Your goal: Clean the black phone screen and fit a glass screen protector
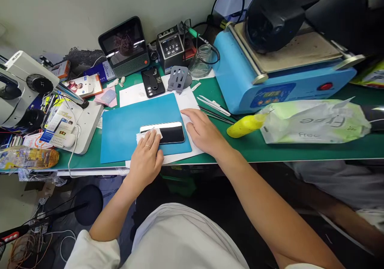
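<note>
A smartphone [171, 132] with a dark, shiny screen lies flat on a blue mat [129, 121]. My left hand [147, 155], a ring on one finger, presses a folded white tissue [159, 132] onto the phone's left end. Most of the tissue is hidden under those fingers. By the phone's right end, my right hand [204, 131] rests over the mat's right edge and the white paper [192, 99] beneath it. Its fingers are stretched out and apart, with nothing held in them.
Tweezers [214, 105], a yellow bottle [246, 126] and a wipes pack [315, 123] lie to the right, before a blue heating machine [240, 73]. A black phone case [153, 82], grey stand [178, 79] and glass jar [201, 63] sit behind. A microscope [39, 83] stands left.
</note>
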Demonstrator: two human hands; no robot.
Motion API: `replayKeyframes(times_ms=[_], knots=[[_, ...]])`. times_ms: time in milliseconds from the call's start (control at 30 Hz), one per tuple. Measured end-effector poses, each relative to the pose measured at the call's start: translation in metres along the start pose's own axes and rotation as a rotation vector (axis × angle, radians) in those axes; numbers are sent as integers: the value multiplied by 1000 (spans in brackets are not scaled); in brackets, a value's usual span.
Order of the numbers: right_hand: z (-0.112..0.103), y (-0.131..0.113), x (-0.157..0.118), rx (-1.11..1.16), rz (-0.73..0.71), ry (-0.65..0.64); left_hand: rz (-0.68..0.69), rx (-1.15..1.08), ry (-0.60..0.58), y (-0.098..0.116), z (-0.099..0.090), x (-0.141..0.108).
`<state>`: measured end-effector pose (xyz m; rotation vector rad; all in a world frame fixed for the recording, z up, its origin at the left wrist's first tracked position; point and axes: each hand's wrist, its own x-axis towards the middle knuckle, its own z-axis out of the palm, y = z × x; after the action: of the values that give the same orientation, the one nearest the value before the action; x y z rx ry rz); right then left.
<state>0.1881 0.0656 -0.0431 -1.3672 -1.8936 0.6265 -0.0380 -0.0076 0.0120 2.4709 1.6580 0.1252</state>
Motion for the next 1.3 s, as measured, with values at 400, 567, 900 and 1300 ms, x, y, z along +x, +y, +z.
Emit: replayKeyframes(times_ms=[400,567,900,1300], knots=[[-3,-4,0,-9,12,-32,-87,223,62,2,0,-10],[-2,-3,-1,-16,2,-34,-87,227,80,6,2,-17],[0,-2,-4,-44,-6,-32,-127,208,50,0,0,-2],[-1,-5,-4,-62,32,-59,-119,244,45,1,-2,-12]])
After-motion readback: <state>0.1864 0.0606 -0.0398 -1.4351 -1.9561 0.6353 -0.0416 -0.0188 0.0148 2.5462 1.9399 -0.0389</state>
